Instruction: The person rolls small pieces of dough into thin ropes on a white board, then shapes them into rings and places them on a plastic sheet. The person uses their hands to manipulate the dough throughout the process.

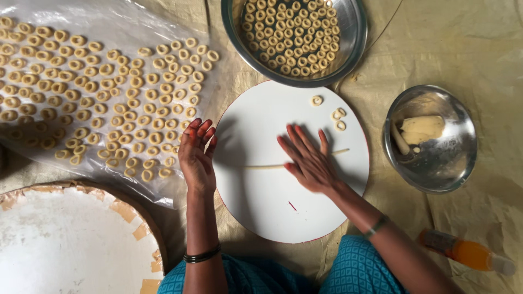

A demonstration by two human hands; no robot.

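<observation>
White board [272, 207]; right hand [309, 159] flat on dough rope [261, 166].

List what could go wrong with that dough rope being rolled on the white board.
1. The dough rope is very thin and long; the right hand pressing flat on it could snap it or roll it uneven.
2. Four finished rings lie on the board just beyond that hand; a wider stroke might squash them.
3. The left hand hovers at the board's edge beside the rings on the plastic sheet and could knock them.
</observation>
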